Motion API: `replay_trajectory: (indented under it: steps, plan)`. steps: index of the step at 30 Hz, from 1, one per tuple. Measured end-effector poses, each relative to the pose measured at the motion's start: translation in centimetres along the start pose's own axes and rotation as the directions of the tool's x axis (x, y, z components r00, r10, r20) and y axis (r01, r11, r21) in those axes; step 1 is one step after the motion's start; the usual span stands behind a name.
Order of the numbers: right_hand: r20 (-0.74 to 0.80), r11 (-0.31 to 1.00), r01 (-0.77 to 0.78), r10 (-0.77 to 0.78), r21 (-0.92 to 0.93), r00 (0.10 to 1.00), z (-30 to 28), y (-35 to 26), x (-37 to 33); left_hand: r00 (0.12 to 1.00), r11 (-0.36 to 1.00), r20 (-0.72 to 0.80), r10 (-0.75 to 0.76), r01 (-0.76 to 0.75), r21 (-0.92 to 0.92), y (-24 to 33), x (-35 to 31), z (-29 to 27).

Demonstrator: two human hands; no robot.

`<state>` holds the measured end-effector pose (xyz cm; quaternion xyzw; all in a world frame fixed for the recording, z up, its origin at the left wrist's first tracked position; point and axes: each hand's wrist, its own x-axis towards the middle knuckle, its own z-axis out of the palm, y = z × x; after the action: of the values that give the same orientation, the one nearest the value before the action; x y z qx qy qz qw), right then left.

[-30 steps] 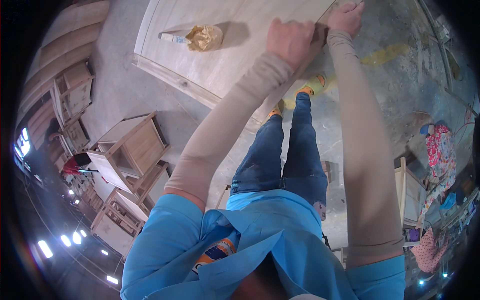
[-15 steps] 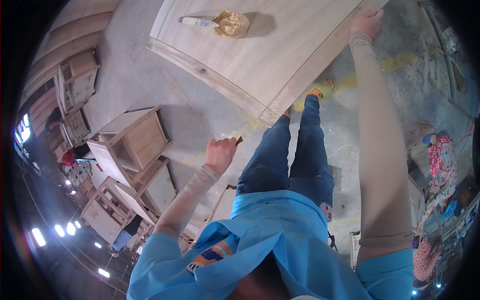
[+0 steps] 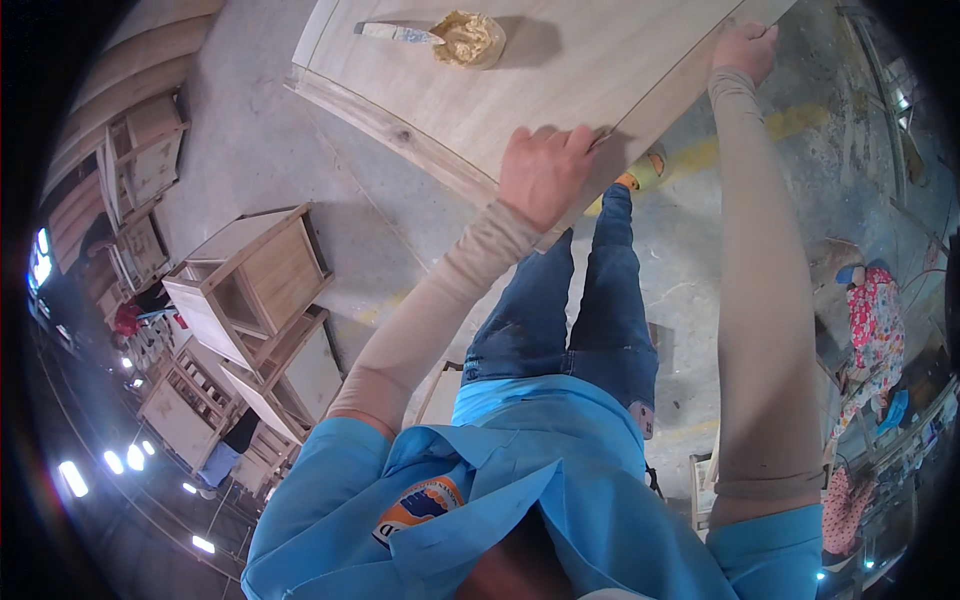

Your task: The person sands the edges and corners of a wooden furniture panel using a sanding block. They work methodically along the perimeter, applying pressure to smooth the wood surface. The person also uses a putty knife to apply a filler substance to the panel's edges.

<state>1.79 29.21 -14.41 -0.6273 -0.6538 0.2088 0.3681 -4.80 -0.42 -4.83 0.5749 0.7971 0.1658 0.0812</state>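
- Left hand: nearer the panel's near corner, fingers curled almost closed, seemingly on a dark sliver.
- From this grip, the panel's seam runs up and right, toward the right hand.
- Right hand: at the panel's edge, fingers bent; hold unclear.
- Panel's long axis: cut off above.
- Count: one panel, one tub, one spatula.

The left hand pinched a thin dark thing near the long edge of a big wooden board. The right hand held that same edge, farther up. A tub of tan paste sat on the board, with a flat tool beside it. Wooden furniture stood to the left.
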Motion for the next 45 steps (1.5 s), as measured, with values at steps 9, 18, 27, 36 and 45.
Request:
replay_trajectory:
  steps: [9,18,27,36,45]
  plan:
    - [-0.005,0.997,0.003,-0.004,-0.082,1.0,1.6,3.3,0.6,0.995,0.996,-0.05,0.081,-0.082,-0.019,0.7,1.8,0.9]
    - [-0.009,0.997,0.002,-0.003,-0.081,1.0,2.1,3.6,1.0,0.892,0.99,0.445,-0.079,0.019,0.139,-4.8,-19.2,-3.8]
    - [-0.062,0.942,0.249,-0.269,-0.224,0.961,-0.1,0.6,0.2,0.928,0.974,0.305,-0.213,0.225,-0.006,-6.2,-15.8,-7.5]
    - [0.754,0.787,0.605,-0.469,0.12,0.461,-11.0,-4.7,-21.4,0.985,0.99,0.127,-0.118,0.126,-0.058,-7.3,-7.4,-10.9]
    - [0.836,0.964,0.264,-0.159,0.018,0.526,-19.5,-6.2,-29.8,0.914,0.927,0.236,0.331,-0.267,-0.265,-11.7,-1.3,-11.7]
